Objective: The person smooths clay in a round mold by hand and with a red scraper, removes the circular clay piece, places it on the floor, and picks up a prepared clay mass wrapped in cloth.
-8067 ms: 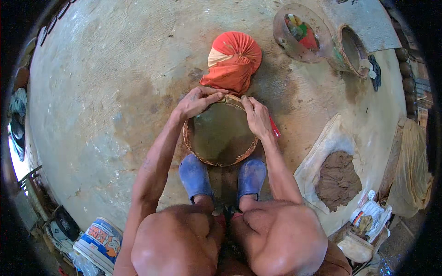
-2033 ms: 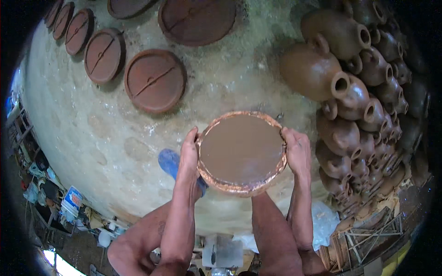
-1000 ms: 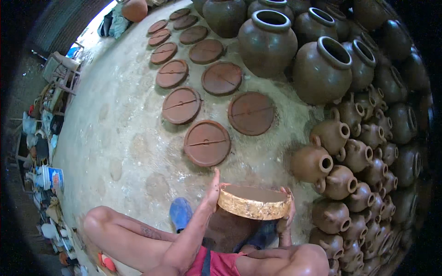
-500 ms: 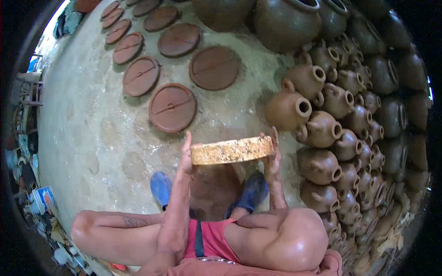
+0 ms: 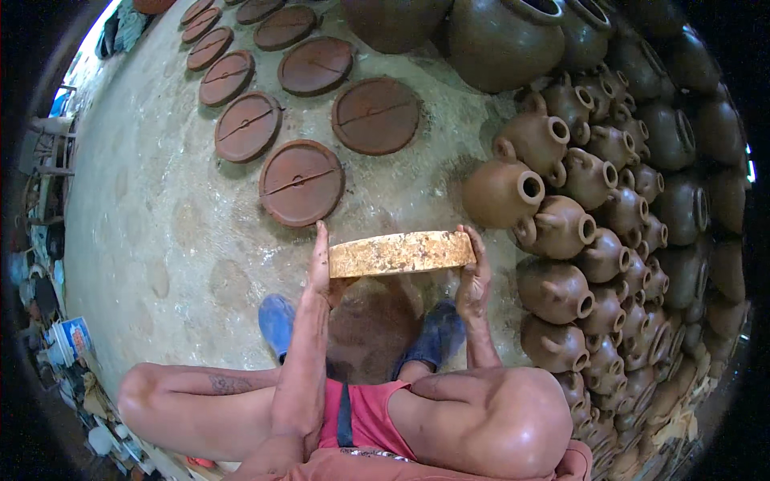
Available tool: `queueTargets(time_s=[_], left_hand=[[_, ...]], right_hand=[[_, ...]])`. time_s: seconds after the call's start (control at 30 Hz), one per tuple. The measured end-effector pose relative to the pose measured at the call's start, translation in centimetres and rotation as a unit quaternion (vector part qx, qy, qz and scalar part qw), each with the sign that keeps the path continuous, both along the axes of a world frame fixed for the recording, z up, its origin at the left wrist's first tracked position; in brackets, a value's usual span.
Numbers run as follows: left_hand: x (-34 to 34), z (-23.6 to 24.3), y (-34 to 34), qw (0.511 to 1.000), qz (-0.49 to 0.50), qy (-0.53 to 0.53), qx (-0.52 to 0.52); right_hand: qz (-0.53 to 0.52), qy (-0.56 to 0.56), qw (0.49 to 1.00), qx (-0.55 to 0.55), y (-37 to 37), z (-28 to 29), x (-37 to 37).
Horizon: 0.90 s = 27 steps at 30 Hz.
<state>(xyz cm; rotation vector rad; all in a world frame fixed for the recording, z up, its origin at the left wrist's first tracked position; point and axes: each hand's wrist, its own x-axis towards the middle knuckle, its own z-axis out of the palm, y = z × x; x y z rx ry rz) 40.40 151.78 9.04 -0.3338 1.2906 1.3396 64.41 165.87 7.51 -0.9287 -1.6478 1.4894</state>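
My left hand (image 5: 319, 264) and my right hand (image 5: 473, 272) grip opposite sides of a round, shallow mould (image 5: 401, 253), raised over the floor between my bent knees. I see its mottled cream-and-brown side band nearly edge-on; its face is hidden. Beneath it is a dark brown shape (image 5: 369, 325), and I cannot make out whether it is clay, stain or shadow. Both my feet, in blue rubber clogs (image 5: 275, 325), stand either side of that shape. Just beyond my left hand lies a reddish clay disc (image 5: 301, 172) with a bar across it.
Rows of similar clay discs (image 5: 374, 104) lie ahead to the left on the concrete floor (image 5: 160, 200). Stacked handled jugs (image 5: 561, 224) crowd my right side, with large jars (image 5: 501, 40) behind. A bucket (image 5: 72, 341) and clutter line the far left edge.
Earlier my hands were on the ring beside an orange sack; I have since carried it among the pottery and tipped it from face-up to edge-on. Over the last half second it has risen slightly.
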Motion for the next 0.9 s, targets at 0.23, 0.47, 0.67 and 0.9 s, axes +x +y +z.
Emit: queueTargets(time_s=[0.23,0.47,0.67,0.9], left_hand=[[1.1,-1.0,0.4,0.997,0.055,-0.035,0.037],[1.5,-4.7,0.8,0.997,0.029,-0.065,0.023],[0.7,-3.3,1.9,0.996,-0.035,-0.014,-0.085],[1.5,-5.9,2.7,0.983,-0.004,0.092,-0.162]], right_hand=[[0.029,-0.194,0.979,0.054,4.8,5.1,-3.6],[0.02,-0.319,0.947,0.008,6.9,6.4,-5.3],[-0.01,-0.357,0.933,0.037,7.2,5.4,-6.3],[-0.008,-0.395,0.918,0.025,8.2,5.4,-7.1]])
